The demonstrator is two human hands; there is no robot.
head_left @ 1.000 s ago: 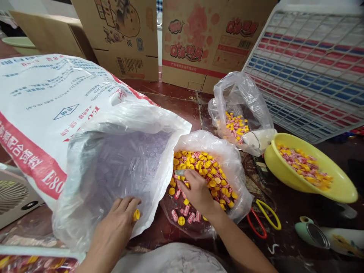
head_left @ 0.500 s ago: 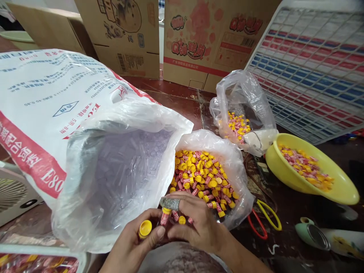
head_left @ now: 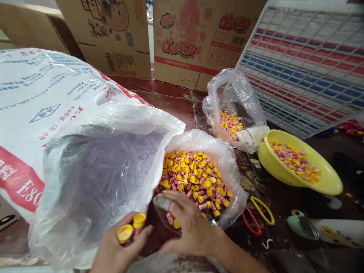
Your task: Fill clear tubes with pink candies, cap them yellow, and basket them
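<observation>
My left hand (head_left: 112, 244) is closed around two small tubes with yellow caps (head_left: 139, 220), held upright side by side. Over the near edge of a clear plastic bag (head_left: 231, 170) hovers my right hand (head_left: 190, 223), its thumb apart from the fingers, nothing visible in it. Grey tape (head_left: 163, 203) wraps one of its fingers. That bag is full of small red-and-white patterned pieces with yellow caps (head_left: 196, 176); a few lie just under my right fingers. To the left, a large white sack (head_left: 65, 79) gapes open, with clear empty tubes (head_left: 113, 167) inside.
Behind stands a second plastic bag (head_left: 247, 89) with similar capped pieces, beside a yellow bowl (head_left: 327, 182) of them. Red and yellow scissor-like handles (head_left: 263, 210) and a floral bottle (head_left: 338, 231) lie at right. Cardboard boxes (head_left: 184, 68) and a white rack (head_left: 301, 72) line the back.
My hands have parted: the left moved left and now shows two capped tubes upright, the right let go and spread over the bag's edge. The view shifted slightly.
</observation>
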